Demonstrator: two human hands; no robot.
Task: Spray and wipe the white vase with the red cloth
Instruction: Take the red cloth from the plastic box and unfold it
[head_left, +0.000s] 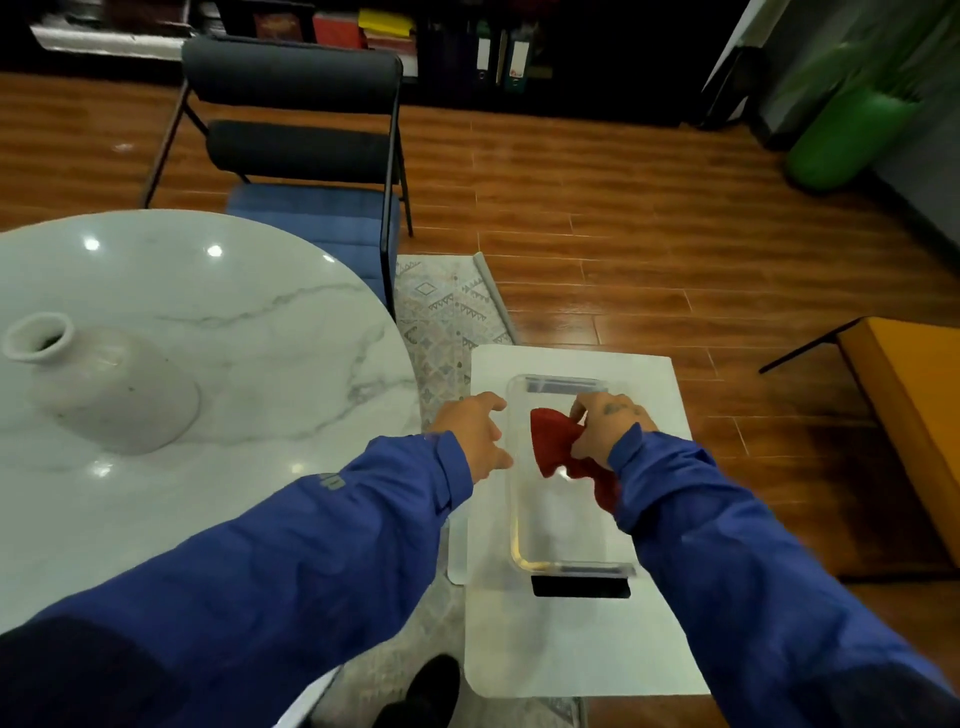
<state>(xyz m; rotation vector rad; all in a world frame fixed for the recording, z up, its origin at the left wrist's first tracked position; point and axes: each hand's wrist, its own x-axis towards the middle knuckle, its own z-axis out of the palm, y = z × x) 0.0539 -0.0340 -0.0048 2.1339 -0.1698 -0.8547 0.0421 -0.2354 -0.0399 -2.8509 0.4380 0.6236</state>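
Note:
The white vase (111, 387) stands upright at the left of the round marble table (234, 332), far from both hands. My right hand (605, 428) grips the red cloth (556, 441) over a clear plastic tray (519, 519) that sits on a small white stand (571, 639). My left hand (475, 431) hovers at the tray's left rim with its fingers spread and relaxed, holding nothing. No spray bottle is in view.
A black chair with a blue seat (311, 218) stands behind the table. A patterned rug (447, 312) lies on the wooden floor. An orange bench (909, 431) is at the right, a green cylinder (852, 140) at the far right.

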